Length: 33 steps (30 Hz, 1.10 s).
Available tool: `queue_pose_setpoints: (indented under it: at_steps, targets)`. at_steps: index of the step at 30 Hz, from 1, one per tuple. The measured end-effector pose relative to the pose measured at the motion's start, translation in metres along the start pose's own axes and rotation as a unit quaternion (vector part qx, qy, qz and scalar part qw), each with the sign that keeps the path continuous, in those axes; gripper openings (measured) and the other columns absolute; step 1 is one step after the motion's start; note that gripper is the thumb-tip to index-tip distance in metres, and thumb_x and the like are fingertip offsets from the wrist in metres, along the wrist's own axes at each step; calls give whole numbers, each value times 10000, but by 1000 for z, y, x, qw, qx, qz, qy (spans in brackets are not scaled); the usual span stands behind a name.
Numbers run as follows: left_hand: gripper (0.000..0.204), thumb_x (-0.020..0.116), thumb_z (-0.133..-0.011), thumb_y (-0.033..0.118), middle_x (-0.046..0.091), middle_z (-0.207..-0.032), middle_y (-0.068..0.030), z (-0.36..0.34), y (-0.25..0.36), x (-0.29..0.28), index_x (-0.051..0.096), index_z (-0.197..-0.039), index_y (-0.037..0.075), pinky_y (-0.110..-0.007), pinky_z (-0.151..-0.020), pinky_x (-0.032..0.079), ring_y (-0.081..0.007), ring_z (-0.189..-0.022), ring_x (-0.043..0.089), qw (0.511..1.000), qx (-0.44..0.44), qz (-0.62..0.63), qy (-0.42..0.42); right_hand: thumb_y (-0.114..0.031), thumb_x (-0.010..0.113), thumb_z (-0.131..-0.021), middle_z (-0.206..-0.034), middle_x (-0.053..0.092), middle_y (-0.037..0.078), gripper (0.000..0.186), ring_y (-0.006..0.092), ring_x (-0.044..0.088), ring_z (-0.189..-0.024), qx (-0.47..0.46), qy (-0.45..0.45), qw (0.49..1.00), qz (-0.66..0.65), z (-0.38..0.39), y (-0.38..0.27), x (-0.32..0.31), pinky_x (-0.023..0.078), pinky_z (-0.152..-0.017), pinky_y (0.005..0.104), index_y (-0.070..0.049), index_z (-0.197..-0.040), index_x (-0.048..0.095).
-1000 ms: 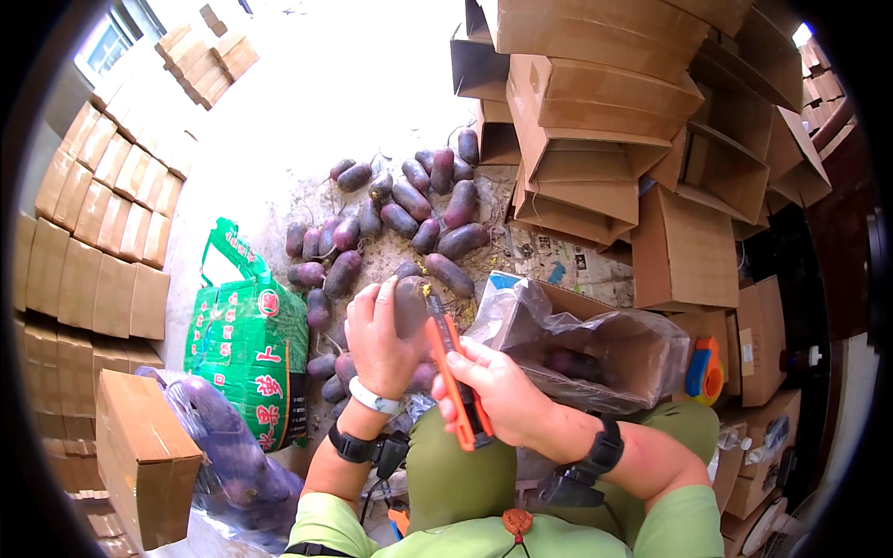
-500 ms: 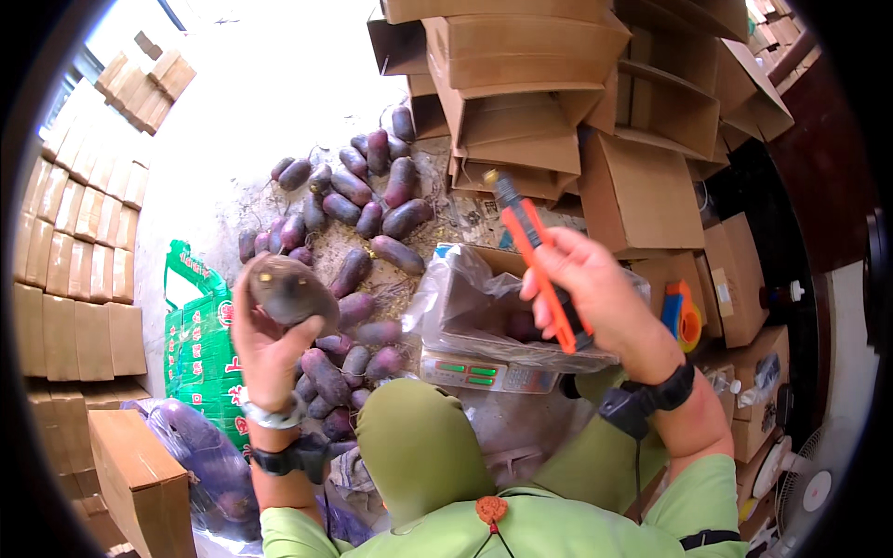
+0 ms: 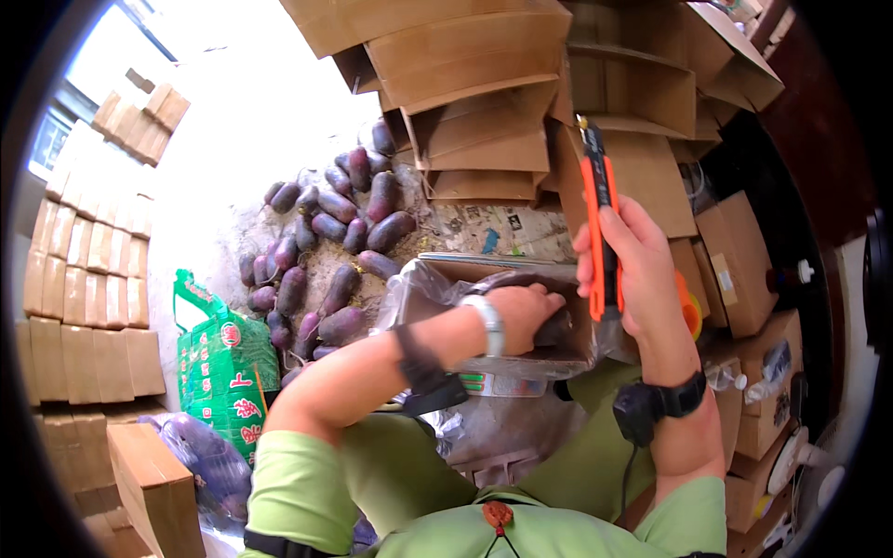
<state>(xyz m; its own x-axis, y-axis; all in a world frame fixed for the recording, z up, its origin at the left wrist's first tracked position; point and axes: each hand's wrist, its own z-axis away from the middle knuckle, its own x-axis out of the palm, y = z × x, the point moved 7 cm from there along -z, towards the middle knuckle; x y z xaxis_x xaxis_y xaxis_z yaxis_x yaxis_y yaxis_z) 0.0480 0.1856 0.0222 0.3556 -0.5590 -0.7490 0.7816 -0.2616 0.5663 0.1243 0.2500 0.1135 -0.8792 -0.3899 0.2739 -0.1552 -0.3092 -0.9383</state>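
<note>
My left hand (image 3: 523, 314) reaches down into the plastic-lined cardboard box (image 3: 579, 348) in front of me. Its fingers curve over a dark purple, oblong root vegetable (image 3: 555, 330), which is mostly hidden by the hand. My right hand (image 3: 625, 265) is raised beside the box's right side. It grips an orange-and-black utility knife (image 3: 603, 223), tip pointing up and away from me. Clear plastic lining (image 3: 402, 296) spills over the box's left edge. Under the box, a scale (image 3: 507, 385) shows part of its lit green display.
Several dark purple root vegetables (image 3: 391, 231) lie on the floor ahead and left. Beside them stands a green printed bag (image 3: 219, 358). Open cartons (image 3: 484, 126) are stacked ahead, and closed boxes (image 3: 88, 270) line the left. Orange tape (image 3: 690, 307) lies at right.
My left hand has moved right with the root vegetable, from above the floor pile down into the box. My right hand has shifted slightly right, turning the knife more upright.
</note>
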Motion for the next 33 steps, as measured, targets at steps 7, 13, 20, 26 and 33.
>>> queue_pose_setpoints:
  at_steps: [7,13,20,26,33]
  targets:
    - [373,511,-853,132,554,-1257,-230,-82,-56,84,548,-1204,9,-405,-973,443,-345,-1157,554,991,-73,-113,9,-190,459,-986,-771,594,66,278,109,567,-518,21,-3,998,59,11,7,-1,482,-438,233,-15,-1200,483]
    - [348,488,-876,139,561,-1248,-218,-73,-57,80,558,-1197,24,-406,-959,450,-356,-1145,557,994,-94,-47,35,-217,461,-989,-773,595,60,295,97,560,-515,25,-21,996,87,9,20,9,486,-431,218,-27,-1215,483]
    - [512,722,-731,204,623,-1149,-181,-18,-39,7,570,-1196,53,-409,-903,481,-346,-1057,604,995,-64,63,51,-223,459,-990,-779,594,52,297,87,561,-524,27,-51,991,122,3,35,31,491,-432,212,-35,-1219,477]
    - [594,703,-797,220,629,-1153,-192,129,-118,-108,483,-1310,17,-356,-893,505,-260,-1034,627,946,-31,182,267,-229,464,-989,-786,595,50,299,86,571,-536,48,-79,985,149,1,51,59,497,-443,217,-37,-1218,474]
    - [484,643,-870,187,631,-1095,-70,363,-294,-25,498,-1301,20,-279,-833,505,-135,-930,594,767,-282,317,482,-232,469,-989,-787,595,50,299,87,573,-535,72,-99,978,169,-1,74,72,499,-450,219,-42,-1221,475]
